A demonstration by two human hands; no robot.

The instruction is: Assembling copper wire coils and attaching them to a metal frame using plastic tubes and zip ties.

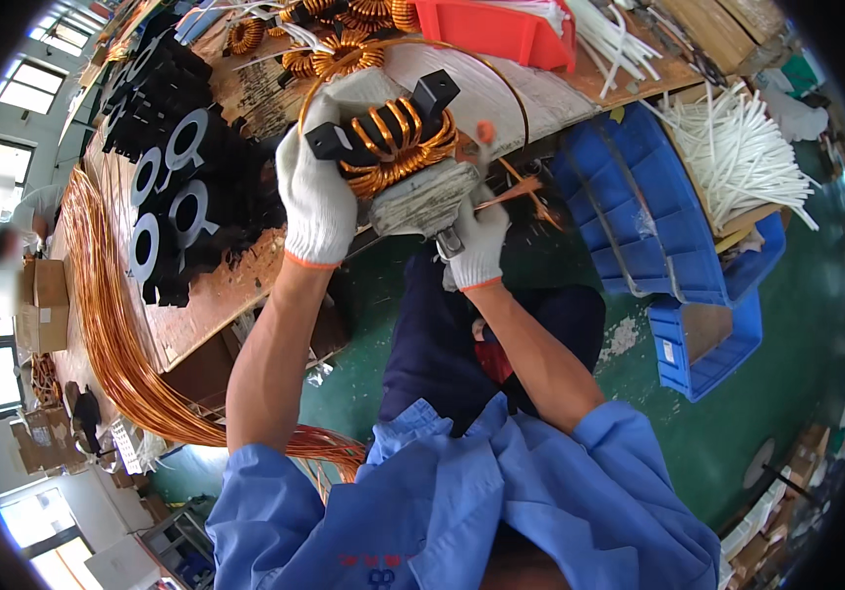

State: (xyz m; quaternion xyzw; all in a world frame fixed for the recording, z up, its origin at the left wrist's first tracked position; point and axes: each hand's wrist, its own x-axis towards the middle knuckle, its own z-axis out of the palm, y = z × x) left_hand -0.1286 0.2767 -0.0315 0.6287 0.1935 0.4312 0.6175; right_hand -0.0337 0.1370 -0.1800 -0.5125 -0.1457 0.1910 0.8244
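In my gloved left hand (319,192) is a ring-shaped copper wire coil (403,162) on a black core, with black square end brackets (435,93); the fingers are closed round its left side and back. A long loop of copper wire arcs up from the coil and over to the right. Directly below the coil sits a worn grey-white block (427,200) with a metal fitting (449,242) at its lower end. My gloved right hand (479,244) is closed beside this block and fitting; what it grips is hidden. Loose copper strands (513,193) stick out near it.
Black ring-shaped parts (186,143) are stacked on the bench's left. A thick bundle of copper wires (113,295) hangs over the bench edge. Finished coils (349,54) and a red bin (501,29) lie beyond. Blue bins (629,206) and white tubes (737,152) stand at right.
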